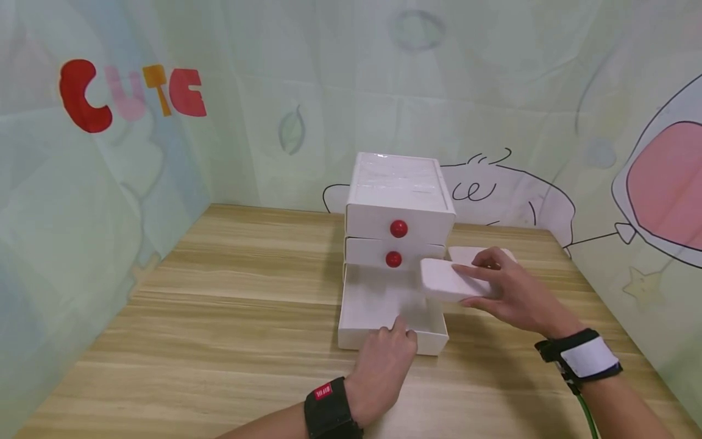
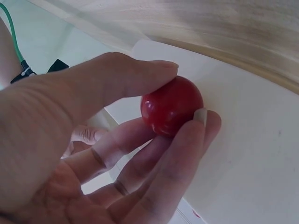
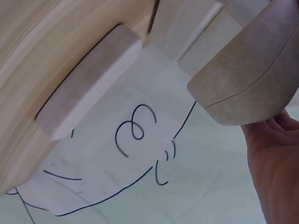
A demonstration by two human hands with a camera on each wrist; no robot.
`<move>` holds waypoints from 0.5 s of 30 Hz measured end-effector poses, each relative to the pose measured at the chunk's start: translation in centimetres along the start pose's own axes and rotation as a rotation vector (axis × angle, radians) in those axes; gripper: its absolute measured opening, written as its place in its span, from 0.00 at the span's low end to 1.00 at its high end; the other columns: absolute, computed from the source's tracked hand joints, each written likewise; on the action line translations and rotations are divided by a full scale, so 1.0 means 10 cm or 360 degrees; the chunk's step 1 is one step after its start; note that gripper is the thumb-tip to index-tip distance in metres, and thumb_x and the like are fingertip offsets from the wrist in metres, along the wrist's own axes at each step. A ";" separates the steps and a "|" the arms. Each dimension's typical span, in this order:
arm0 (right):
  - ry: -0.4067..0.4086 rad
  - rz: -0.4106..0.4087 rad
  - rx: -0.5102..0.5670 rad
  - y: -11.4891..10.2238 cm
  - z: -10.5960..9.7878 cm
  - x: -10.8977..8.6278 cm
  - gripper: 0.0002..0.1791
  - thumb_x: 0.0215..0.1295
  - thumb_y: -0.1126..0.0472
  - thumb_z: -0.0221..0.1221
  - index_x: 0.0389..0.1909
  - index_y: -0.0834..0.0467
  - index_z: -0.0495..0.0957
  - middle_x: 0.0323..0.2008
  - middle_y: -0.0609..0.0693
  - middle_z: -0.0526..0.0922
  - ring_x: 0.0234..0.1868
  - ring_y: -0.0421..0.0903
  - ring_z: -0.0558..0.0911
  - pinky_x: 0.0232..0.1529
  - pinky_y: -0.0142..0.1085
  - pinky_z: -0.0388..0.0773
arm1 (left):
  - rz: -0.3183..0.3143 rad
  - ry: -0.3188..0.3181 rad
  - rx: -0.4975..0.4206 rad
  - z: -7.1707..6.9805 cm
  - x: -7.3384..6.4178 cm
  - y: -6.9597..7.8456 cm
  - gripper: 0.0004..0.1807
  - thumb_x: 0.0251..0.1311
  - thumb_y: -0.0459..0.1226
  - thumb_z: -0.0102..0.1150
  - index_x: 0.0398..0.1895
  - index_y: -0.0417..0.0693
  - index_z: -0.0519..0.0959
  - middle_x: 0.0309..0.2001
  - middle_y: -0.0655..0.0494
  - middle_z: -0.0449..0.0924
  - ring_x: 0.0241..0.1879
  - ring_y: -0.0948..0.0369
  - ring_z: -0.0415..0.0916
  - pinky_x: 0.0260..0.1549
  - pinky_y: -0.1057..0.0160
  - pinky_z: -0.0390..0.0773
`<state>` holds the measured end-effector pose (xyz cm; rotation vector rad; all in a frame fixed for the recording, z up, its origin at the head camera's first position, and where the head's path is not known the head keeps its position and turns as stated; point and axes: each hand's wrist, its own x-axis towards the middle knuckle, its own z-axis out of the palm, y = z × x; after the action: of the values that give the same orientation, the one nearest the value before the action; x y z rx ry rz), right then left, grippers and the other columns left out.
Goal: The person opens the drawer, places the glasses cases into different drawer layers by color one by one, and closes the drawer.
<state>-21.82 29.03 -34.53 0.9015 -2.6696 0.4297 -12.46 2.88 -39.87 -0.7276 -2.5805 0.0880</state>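
Observation:
A small white drawer cabinet (image 1: 399,183) stands on the table, its bottom drawer (image 1: 373,299) pulled out. My left hand (image 1: 386,363) is at that drawer's front, the thumb and fingers pinching a round red knob (image 2: 170,105). My right hand (image 1: 512,292) grips a pale, rounded case (image 1: 446,280), with its thumb below and fingers above. The held case is over the drawer's right side, and a thin seam runs along its edge in the right wrist view. Behind it, a similar pale case (image 3: 88,84) lies on the table to the right of the cabinet.
The upper two drawers are pushed in, with red knobs on the top drawer (image 1: 398,228) and middle drawer (image 1: 393,259). A printed cloth backdrop (image 1: 285,79) surrounds the wooden table (image 1: 219,311) at the back and sides.

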 end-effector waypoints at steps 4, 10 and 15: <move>-0.0019 -0.0014 0.0016 -0.13 0.04 0.08 0.35 0.52 0.45 0.76 0.63 0.46 0.81 0.49 0.51 0.78 0.44 0.47 0.77 0.39 0.38 0.80 | -0.0011 0.0020 0.0020 0.01 -0.01 0.01 0.08 0.46 0.33 0.75 0.28 0.49 0.83 0.28 0.58 0.72 0.22 0.62 0.79 0.19 0.67 0.77; 0.0003 -0.0065 0.0014 -0.27 0.12 0.18 0.37 0.49 0.46 0.78 0.63 0.47 0.81 0.48 0.51 0.78 0.44 0.46 0.77 0.40 0.39 0.80 | -0.0021 0.0048 0.0061 0.02 0.00 0.02 0.07 0.49 0.34 0.74 0.29 0.50 0.84 0.28 0.58 0.73 0.22 0.63 0.79 0.18 0.67 0.77; 0.0022 -0.0118 0.0052 -0.34 0.19 0.25 0.37 0.47 0.45 0.78 0.62 0.48 0.82 0.48 0.51 0.78 0.44 0.45 0.77 0.40 0.38 0.81 | -0.0033 0.0064 0.0096 0.02 -0.01 0.03 0.06 0.49 0.35 0.73 0.30 0.51 0.85 0.28 0.58 0.74 0.22 0.63 0.79 0.19 0.67 0.78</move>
<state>-21.96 24.36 -34.76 0.9999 -2.6139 0.4620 -12.33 3.12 -40.14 -0.6735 -2.5350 0.1422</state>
